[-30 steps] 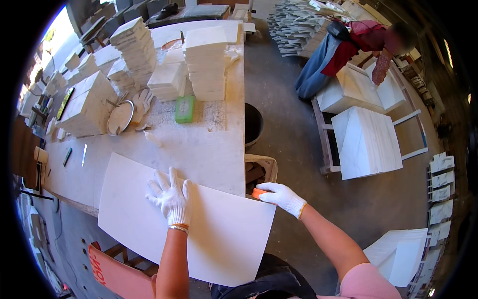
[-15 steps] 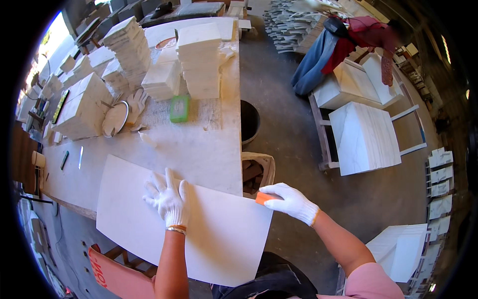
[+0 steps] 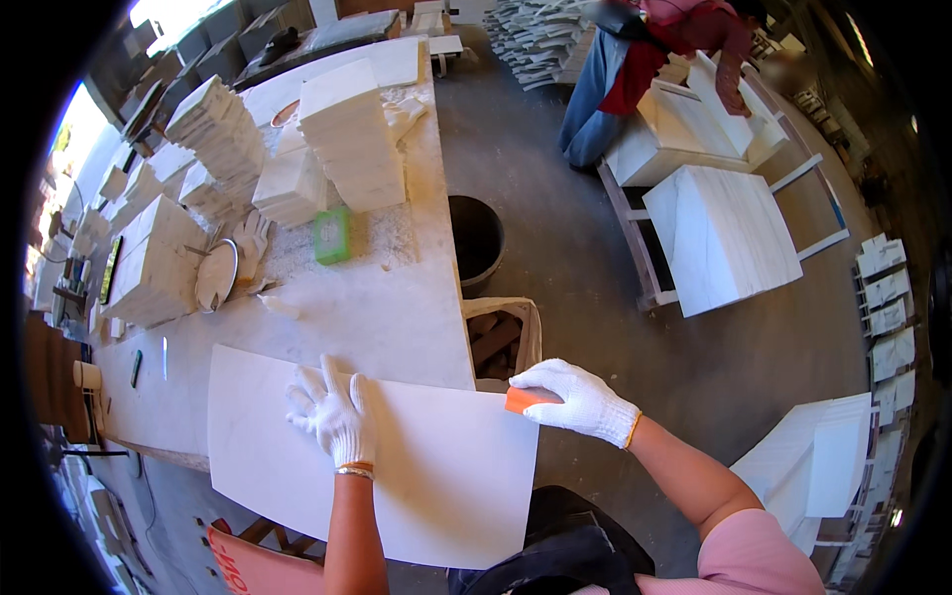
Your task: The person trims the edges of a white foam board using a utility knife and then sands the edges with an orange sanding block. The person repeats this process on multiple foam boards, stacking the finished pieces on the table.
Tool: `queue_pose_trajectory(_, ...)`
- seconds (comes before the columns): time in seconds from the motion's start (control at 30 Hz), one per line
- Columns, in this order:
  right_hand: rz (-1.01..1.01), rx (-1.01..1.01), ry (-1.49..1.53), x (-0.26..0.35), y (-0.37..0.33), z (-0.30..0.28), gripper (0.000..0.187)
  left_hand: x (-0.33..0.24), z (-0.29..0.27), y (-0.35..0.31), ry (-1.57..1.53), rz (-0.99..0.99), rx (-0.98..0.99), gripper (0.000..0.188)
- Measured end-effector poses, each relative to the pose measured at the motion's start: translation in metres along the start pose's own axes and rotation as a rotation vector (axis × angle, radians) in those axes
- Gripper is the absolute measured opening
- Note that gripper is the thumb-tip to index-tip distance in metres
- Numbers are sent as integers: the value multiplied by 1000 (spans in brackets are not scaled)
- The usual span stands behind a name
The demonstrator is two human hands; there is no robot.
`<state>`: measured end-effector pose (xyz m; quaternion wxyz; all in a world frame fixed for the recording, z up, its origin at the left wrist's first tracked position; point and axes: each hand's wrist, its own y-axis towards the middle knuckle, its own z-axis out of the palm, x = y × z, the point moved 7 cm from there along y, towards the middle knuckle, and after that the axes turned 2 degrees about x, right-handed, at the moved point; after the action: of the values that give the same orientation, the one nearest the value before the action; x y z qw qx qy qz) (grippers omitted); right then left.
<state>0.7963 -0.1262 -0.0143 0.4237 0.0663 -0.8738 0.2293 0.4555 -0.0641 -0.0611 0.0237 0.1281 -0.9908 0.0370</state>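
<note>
Currently, the white-gloved left hand (image 3: 337, 421) rests, fingers spread, on the white rectangular panel (image 3: 446, 466); the white-gloved right hand (image 3: 583, 402) (at the panel's corner) grips an orange block (image 3: 524, 400).

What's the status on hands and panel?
Left hand spread on white panel. Right hand gripping orange block at panel's far right corner. Green block farther back on table, apart from panel.

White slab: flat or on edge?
Flat: the white slab shows its broad face upward, the left gloved hand spread on it.
</note>
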Motion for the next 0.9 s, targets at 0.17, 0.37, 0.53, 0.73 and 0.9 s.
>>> queue_pose_trajectory(0.17,270,6,168,-70,22,11,51,-13,1,2,15,13,18,63)
queue_pose_trajectory(0.37,312,-429,1363,-133,-45,30,58,-1,7,1,18,51,-35,63)
queue_pose_trajectory(0.53,93,-573,1685,-70,-76,82,70,-3,1,0,20,40,-1,63)
queue_pose_trajectory(0.73,64,-773,1477,-73,-30,102,75,-6,3,1,-14,81,-19,64)
queue_pose_trajectory(0.9,63,-705,1498,-72,-36,107,73,-1,8,3,-8,95,-9,65)
